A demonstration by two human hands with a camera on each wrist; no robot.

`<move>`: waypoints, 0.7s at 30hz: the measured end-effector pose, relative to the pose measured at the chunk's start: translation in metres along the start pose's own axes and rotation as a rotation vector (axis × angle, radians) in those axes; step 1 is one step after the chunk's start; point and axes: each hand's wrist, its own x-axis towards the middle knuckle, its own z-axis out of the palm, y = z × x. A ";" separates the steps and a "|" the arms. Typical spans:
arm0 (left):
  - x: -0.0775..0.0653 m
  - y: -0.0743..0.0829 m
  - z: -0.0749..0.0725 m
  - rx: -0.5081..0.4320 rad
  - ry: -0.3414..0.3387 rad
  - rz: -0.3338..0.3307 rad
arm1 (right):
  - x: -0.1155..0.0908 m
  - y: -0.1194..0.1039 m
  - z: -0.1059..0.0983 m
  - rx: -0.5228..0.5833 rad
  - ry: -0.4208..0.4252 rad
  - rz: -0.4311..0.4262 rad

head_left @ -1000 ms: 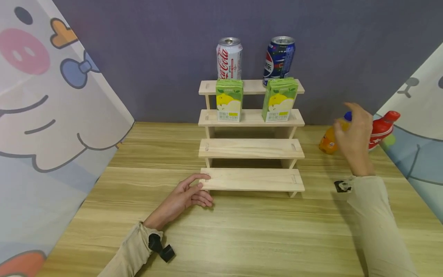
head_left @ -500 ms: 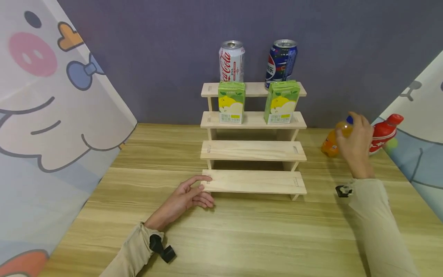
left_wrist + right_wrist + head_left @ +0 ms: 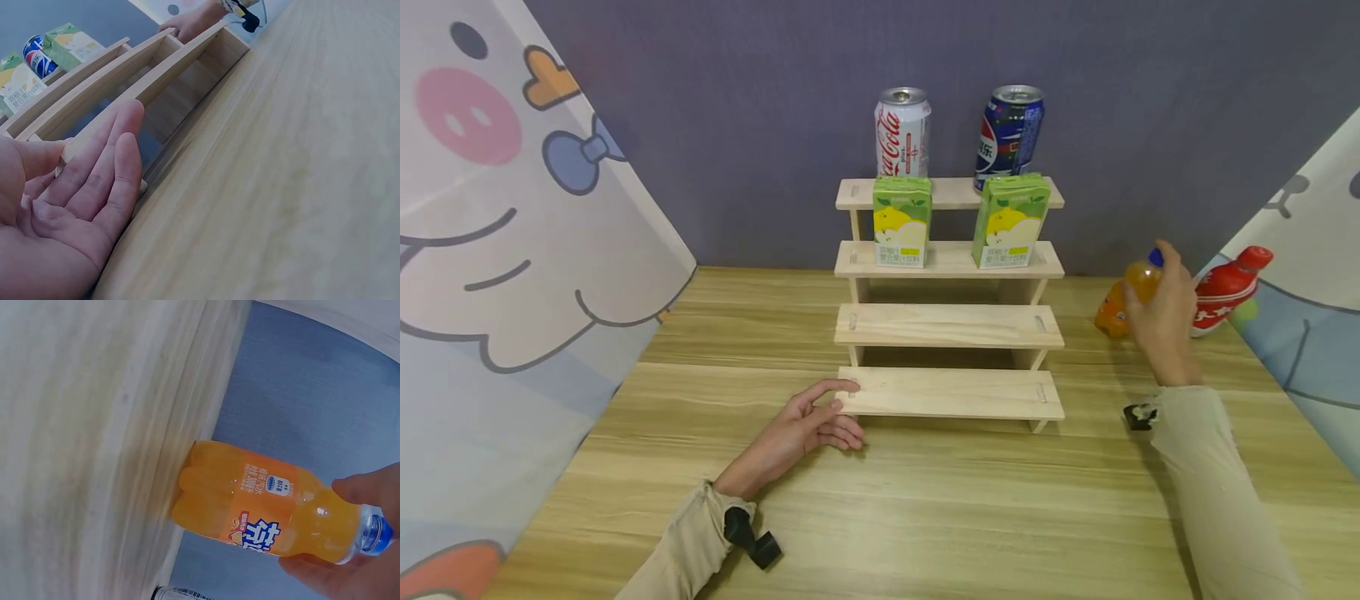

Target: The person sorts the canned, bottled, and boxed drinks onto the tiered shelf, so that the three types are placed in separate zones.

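Note:
My right hand (image 3: 1165, 325) has its thumb and fingers on either side of the upper part of an orange soda bottle (image 3: 250, 494) with a blue cap. The bottle stands on the table to the right of a four-step wooden display stand (image 3: 947, 393). At the left end of the stand's lowest step, my left hand (image 3: 805, 427) pinches the board's corner between thumb and index finger, its other fingers extended below. Two green juice boxes (image 3: 901, 223) stand on the second step from the top. Behind them on the top step are a white Coca-Cola can (image 3: 902, 133) and a blue Pepsi can (image 3: 1011, 137).
A red bottle (image 3: 1225, 292) stands just right of my right hand, near the table's right edge. A grey wall (image 3: 760, 167) rises behind the table (image 3: 940, 508). Cartoon-printed cloths (image 3: 550, 275) hang at both sides.
My right hand has come down and left onto the orange soda bottle, its fingers closing in around the neck. The left hand keeps its hold on the stand. The view shifted slightly.

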 end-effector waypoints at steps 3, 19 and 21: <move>0.000 0.001 0.000 0.009 -0.006 0.001 | 0.000 0.001 -0.001 0.000 0.007 -0.013; -0.002 0.002 0.001 0.048 0.014 -0.010 | 0.003 -0.003 -0.005 -0.013 0.000 0.011; -0.002 0.001 0.001 0.047 0.014 -0.011 | 0.002 -0.002 -0.007 -0.013 0.004 0.016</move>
